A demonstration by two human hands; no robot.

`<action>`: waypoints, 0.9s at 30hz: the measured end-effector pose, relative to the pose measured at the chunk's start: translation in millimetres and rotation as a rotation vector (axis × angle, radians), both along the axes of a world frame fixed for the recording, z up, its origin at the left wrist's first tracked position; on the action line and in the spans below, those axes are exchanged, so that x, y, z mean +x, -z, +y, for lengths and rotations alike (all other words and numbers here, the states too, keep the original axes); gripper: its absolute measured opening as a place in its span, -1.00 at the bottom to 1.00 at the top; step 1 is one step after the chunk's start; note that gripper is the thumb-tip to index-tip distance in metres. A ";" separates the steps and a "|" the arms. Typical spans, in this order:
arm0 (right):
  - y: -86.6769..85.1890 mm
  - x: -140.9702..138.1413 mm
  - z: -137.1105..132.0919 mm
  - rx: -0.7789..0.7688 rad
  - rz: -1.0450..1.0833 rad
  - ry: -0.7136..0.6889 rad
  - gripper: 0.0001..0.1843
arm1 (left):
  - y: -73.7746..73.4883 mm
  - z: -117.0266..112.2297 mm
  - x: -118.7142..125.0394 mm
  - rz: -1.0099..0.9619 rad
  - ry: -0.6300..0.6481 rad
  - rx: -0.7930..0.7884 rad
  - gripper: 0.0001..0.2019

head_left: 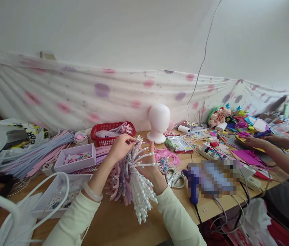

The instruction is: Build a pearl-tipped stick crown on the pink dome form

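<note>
A large bunch of pipe-cleaner stems (124, 186), pink and lilac on one side and white with pearl beads (144, 196) on the other, hangs between my hands above the table. My left hand (121, 147) is closed, thumb and fingertips pinched at the pearl-tipped ends along the bunch's top edge; the exact bit between them is hard to make out. On the other side my right hand (152, 169) grips the bunch from behind, thumb pointing up and most fingers hidden by white stems. Behind it stands a white foam head (159, 123).
Scissors (175, 178) and a purple glue gun (193, 184) lie to the right, beside a power strip (246, 177). At left are white bead boxes (75, 159), a red basket (100, 140) and loose pipe cleaners (39, 153). Another person's arms (274, 147) reach in at right.
</note>
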State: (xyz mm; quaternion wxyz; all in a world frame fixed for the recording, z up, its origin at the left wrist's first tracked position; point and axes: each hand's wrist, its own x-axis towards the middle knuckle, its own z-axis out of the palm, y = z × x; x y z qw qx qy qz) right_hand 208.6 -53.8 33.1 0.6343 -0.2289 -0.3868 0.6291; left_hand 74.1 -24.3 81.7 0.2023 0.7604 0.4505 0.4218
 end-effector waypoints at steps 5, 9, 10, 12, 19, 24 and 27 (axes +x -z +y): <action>-14.8 1.1 -7.6 -0.178 0.232 -0.231 -0.42 | -8.4 4.6 -1.5 -0.009 -0.026 -0.007 -0.90; -19.3 15.8 -8.5 -0.246 0.316 -0.330 -0.34 | -10.5 1.1 -8.3 -0.056 -0.072 -0.022 -0.89; -19.6 21.0 -8.1 -0.257 0.315 -0.325 -0.29 | -9.6 -1.6 -11.1 -0.077 -0.086 -0.027 -0.86; -18.1 32.0 -7.7 -0.286 0.295 -0.276 -0.22 | -5.4 -10.3 -17.3 -0.129 -0.119 -0.037 -0.80; 8.0 56.2 -21.1 -0.351 0.333 -0.145 -0.43 | 32.6 -70.7 -31.9 -0.320 -0.254 -0.103 -0.56; 6.5 49.9 -26.0 -0.364 0.339 -0.172 -0.44 | 68.2 -101.9 -32.9 -0.453 -0.304 -0.209 -0.55; -8.1 37.6 -20.7 -0.307 0.258 -0.223 -0.36 | 83.9 -108.7 -32.1 -0.421 -0.331 -0.155 -0.53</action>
